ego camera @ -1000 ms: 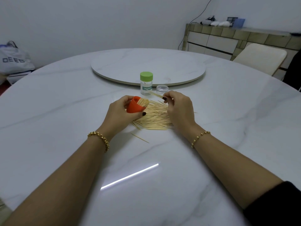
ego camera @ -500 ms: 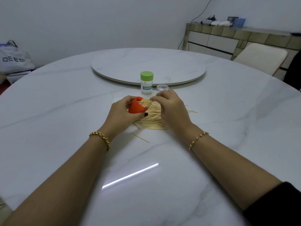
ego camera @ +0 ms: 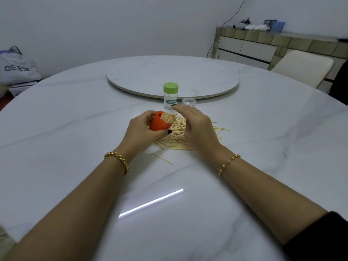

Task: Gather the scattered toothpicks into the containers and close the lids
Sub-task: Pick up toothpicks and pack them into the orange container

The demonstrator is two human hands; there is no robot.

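My left hand point(ego camera: 141, 129) grips an orange container point(ego camera: 159, 124), tilted to the right, with a bundle of toothpicks sticking out of its mouth. My right hand point(ego camera: 197, 127) hovers just right of it with fingers straight, held over the bundle and holding nothing. A pile of loose toothpicks point(ego camera: 176, 139) lies on the white table point(ego camera: 75, 129) under both hands. One stray toothpick point(ego camera: 162, 159) lies nearer to me. Behind the hands stands a clear toothpick jar with a green lid point(ego camera: 170, 96), closed. A clear round lid point(ego camera: 189, 101) lies beside it.
A round turntable point(ego camera: 172, 75) sits in the table's middle, behind the jar. A cream chair point(ego camera: 303, 66) stands at the far right edge. A sideboard point(ego camera: 278, 44) lines the back wall. A white bag point(ego camera: 16, 66) is on the left.
My right hand carried toothpicks left to the orange container's mouth, released them and opened its fingers. The bundle in the container is fuller. My left hand kept its hold.
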